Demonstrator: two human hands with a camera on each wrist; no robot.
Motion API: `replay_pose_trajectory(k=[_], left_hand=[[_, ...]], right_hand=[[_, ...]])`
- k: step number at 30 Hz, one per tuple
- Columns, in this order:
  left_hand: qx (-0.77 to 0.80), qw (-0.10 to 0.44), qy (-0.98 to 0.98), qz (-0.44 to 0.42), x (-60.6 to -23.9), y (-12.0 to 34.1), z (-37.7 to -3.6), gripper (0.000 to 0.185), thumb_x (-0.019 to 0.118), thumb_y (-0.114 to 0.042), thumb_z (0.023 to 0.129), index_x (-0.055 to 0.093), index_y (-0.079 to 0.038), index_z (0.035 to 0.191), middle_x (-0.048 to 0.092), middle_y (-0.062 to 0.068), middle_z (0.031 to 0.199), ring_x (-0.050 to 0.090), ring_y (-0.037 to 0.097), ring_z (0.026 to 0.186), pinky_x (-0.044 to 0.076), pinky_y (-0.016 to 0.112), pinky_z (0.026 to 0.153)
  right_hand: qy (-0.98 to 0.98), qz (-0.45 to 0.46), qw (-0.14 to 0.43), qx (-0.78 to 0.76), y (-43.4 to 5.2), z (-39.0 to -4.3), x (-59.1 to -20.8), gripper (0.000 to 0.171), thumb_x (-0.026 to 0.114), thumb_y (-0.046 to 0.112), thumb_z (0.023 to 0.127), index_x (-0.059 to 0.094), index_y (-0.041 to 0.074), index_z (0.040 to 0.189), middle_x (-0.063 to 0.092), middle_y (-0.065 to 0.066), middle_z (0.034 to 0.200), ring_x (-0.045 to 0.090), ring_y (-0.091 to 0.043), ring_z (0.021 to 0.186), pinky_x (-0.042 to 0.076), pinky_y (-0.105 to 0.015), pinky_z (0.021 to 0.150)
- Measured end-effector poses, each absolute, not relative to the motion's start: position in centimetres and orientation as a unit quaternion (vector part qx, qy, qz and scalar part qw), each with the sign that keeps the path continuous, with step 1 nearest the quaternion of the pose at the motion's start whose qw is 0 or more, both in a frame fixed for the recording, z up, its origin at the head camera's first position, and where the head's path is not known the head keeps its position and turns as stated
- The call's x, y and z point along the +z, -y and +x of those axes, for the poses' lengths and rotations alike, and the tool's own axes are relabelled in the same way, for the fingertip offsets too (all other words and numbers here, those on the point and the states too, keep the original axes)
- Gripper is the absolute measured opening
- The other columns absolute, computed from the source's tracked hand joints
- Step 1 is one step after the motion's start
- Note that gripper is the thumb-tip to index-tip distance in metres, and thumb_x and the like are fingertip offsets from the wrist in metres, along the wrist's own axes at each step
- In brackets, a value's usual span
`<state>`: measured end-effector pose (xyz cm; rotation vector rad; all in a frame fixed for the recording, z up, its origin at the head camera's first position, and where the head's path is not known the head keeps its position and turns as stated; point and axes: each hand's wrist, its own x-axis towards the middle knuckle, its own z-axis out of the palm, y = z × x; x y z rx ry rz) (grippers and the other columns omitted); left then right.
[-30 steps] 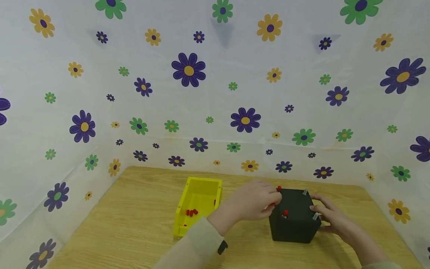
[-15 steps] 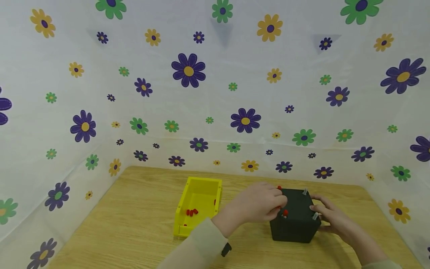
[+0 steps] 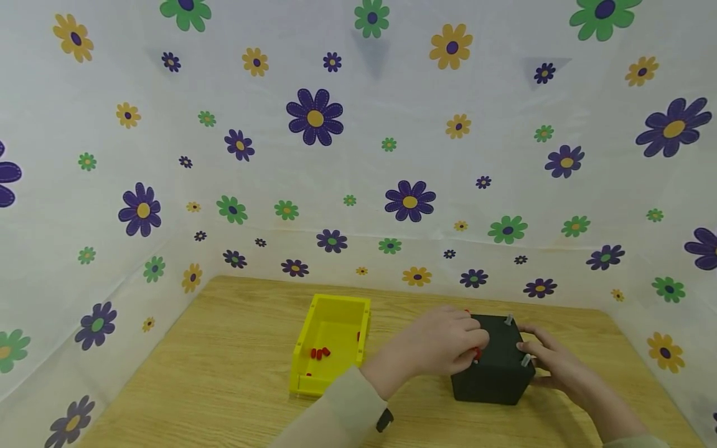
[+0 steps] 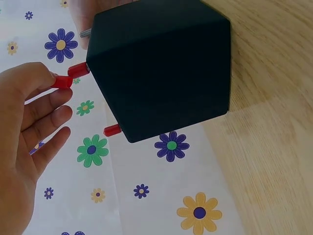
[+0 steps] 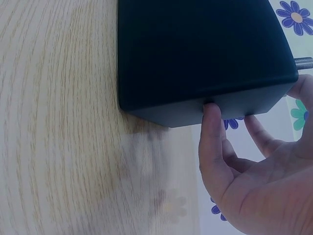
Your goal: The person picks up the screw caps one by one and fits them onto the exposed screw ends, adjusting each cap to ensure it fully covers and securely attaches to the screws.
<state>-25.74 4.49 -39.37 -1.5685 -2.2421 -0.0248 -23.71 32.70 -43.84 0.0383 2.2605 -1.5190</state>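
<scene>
Black box (image 3: 495,367) on the tabletop (image 3: 224,373), beside a yellow tray (image 3: 330,342)
Left hand (image 3: 442,342) pinches a red cap (image 4: 62,82) against a red peg (image 4: 78,70); right hand (image 3: 551,361) steadies the box, fingers straight

The block (image 3: 493,367) is set on the table (image 3: 224,373), right of centre, with the tray (image 3: 330,342) placed just to its left. Small caps (image 3: 319,353) are seen lying in the tray. The block is flanked by 2 hands: the left hand (image 3: 442,342) is laid over its left top edge, the right hand (image 3: 551,361) against its right side. Pins (image 3: 508,320) are found standing on the block's top, and the table is enclosed behind and at both sides by the backdrop (image 3: 358,155).
</scene>
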Motion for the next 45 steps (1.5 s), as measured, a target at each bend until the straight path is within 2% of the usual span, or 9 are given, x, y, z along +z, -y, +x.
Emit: replay_pose_trajectory(k=[4,12,24,27,33,38,45], left_hand=[[-0.016,0.211,0.796,-0.568,-39.2,-4.7,-25.5,0.005,0.068,-0.026,0.103,0.072,-0.024,0.106,0.071,-0.014,0.096,0.062,0.005,0.090,0.051,0.016,0.093],[-0.010,0.209,0.793,-0.572,-39.2,-5.0,-25.4,0.006,0.068,-0.027,0.102,0.072,-0.024,0.106,0.070,-0.014,0.095,0.062,0.005,0.092,0.049,0.017,0.088],[-0.005,0.209,0.781,-0.589,-39.3,-5.3,-25.1,0.006,0.066,-0.028,0.102,0.071,-0.025,0.106,0.068,-0.015,0.093,0.061,0.004,0.091,0.046,0.018,0.083],[-0.010,0.213,0.777,-0.592,-39.1,-5.5,-25.0,0.006,0.067,-0.027,0.102,0.070,-0.025,0.105,0.069,-0.014,0.094,0.062,0.004,0.093,0.047,0.017,0.087],[-0.022,0.225,0.770,-0.597,-38.7,-6.0,-24.9,0.006,0.069,-0.026,0.101,0.071,-0.023,0.106,0.070,-0.014,0.095,0.064,0.004,0.094,0.051,0.016,0.097],[-0.020,0.226,0.772,-0.594,-38.4,-6.7,-24.8,0.010,0.068,-0.027,0.103,0.073,-0.023,0.111,0.074,-0.014,0.103,0.068,0.004,0.100,0.051,0.016,0.103],[-0.021,0.225,0.771,-0.596,-38.3,-7.8,-24.8,0.015,0.065,-0.027,0.105,0.074,-0.024,0.117,0.076,-0.013,0.110,0.069,0.004,0.106,0.052,0.019,0.103]], right_hand=[[-0.812,0.011,0.208,-0.546,-32.7,-23.6,-43.9,0.067,0.041,0.033,0.112,0.013,0.004,0.165,0.017,-0.037,0.165,0.035,-0.060,0.148,0.057,-0.058,0.103],[-0.811,0.010,0.208,-0.546,-32.7,-23.6,-44.0,0.067,0.041,0.033,0.112,0.012,0.004,0.165,0.019,-0.038,0.165,0.035,-0.060,0.149,0.058,-0.056,0.102],[-0.808,0.011,0.204,-0.552,-32.9,-23.7,-44.2,0.066,0.042,0.033,0.111,0.014,0.003,0.164,0.025,-0.037,0.162,0.048,-0.053,0.142,0.060,-0.050,0.097],[-0.808,0.010,0.202,-0.553,-32.9,-23.7,-44.2,0.066,0.042,0.032,0.111,0.015,0.003,0.163,0.027,-0.037,0.161,0.051,-0.050,0.140,0.060,-0.049,0.096],[-0.809,0.013,0.206,-0.550,-32.9,-23.8,-44.2,0.067,0.042,0.034,0.111,0.013,0.004,0.164,0.019,-0.036,0.164,0.044,-0.055,0.142,0.059,-0.053,0.099],[-0.810,0.015,0.207,-0.549,-32.9,-23.8,-44.0,0.067,0.041,0.033,0.112,0.012,0.004,0.164,0.019,-0.035,0.163,0.051,-0.043,0.132,0.059,-0.050,0.096],[-0.812,0.009,0.208,-0.545,-33.0,-23.7,-44.1,0.064,0.037,0.032,0.113,0.011,0.003,0.164,0.018,-0.038,0.164,0.047,-0.053,0.142,0.059,-0.052,0.099]])
